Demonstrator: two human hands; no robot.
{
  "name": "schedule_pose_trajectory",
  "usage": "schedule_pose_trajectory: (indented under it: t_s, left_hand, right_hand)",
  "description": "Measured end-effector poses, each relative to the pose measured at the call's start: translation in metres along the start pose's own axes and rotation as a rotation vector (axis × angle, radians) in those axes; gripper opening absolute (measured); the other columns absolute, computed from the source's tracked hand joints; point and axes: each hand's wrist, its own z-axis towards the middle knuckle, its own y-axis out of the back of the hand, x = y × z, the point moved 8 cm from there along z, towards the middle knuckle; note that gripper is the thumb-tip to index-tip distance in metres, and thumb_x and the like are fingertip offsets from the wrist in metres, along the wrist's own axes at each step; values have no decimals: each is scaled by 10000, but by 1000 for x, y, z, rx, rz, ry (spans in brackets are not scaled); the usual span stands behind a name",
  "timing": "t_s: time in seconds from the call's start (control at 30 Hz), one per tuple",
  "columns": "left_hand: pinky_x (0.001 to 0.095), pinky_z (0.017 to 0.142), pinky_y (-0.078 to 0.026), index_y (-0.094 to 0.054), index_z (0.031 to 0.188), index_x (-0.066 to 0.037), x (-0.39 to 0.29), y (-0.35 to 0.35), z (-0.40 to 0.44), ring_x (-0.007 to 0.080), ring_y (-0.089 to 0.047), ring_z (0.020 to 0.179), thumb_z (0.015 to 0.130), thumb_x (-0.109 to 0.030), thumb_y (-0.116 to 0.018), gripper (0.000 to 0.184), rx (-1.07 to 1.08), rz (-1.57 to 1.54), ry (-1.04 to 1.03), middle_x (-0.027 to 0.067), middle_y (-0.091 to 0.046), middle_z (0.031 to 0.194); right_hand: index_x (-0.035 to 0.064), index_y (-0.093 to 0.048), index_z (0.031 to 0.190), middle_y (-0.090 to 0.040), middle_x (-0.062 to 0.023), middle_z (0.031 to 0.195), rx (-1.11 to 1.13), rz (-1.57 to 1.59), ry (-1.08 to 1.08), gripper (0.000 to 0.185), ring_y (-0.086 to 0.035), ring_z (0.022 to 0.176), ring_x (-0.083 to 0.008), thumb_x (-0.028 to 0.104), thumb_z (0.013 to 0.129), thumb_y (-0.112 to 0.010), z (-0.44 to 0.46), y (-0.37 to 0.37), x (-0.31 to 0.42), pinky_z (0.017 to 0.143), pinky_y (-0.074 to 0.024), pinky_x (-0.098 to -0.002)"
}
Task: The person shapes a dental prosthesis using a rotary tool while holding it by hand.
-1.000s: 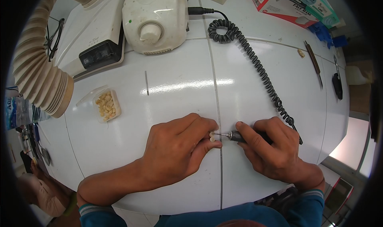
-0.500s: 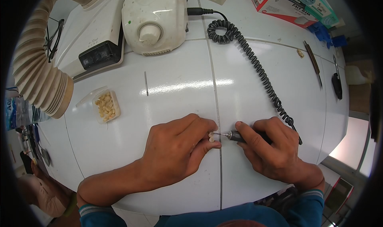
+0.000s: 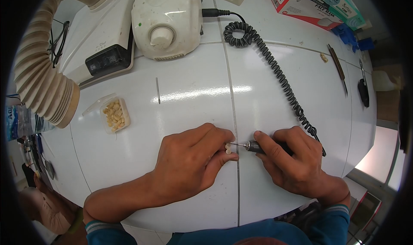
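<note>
Between its thumb and fingers, my left hand (image 3: pixel 189 161) pinches a small cream-coloured tooth-like piece (image 3: pixel 228 148). My right hand (image 3: pixel 294 159) is closed around a black rotary handpiece (image 3: pixel 255 147), which points left. Its thin metal bit reaches the small piece at my left fingertips; whether the tip touches it is too small to tell. A coiled black cord (image 3: pixel 279 72) runs from the handpiece up to a cream control box (image 3: pixel 165 23) with a round knob.
An open clear container (image 3: pixel 115 114) of yellowish pieces and a thin metal rod (image 3: pixel 158 90) lie on the white table (image 3: pixel 129 159). A ribbed hose (image 3: pixel 43 81) hangs at left. Brown-handled tool (image 3: pixel 337 66) and mask boxes (image 3: pixel 309 6) are at right. Another person (image 3: pixel 51 206) sits lower left.
</note>
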Motion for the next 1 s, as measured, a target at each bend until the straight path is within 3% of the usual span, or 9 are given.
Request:
schedule_pose_trajectory:
  t_s: [1.0]
  left_hand:
    - [321,581,-536,-781,1159,-28,0,0,0,178,-691,644,906,-85,-968,319,-14,6,-12,84,-726,877]
  right_hand:
    - [81,-870,1305,-646,-54,930,9,-1,11,462,-629,727,-155,165,860,-958,0,0,0,550,-494,-314]
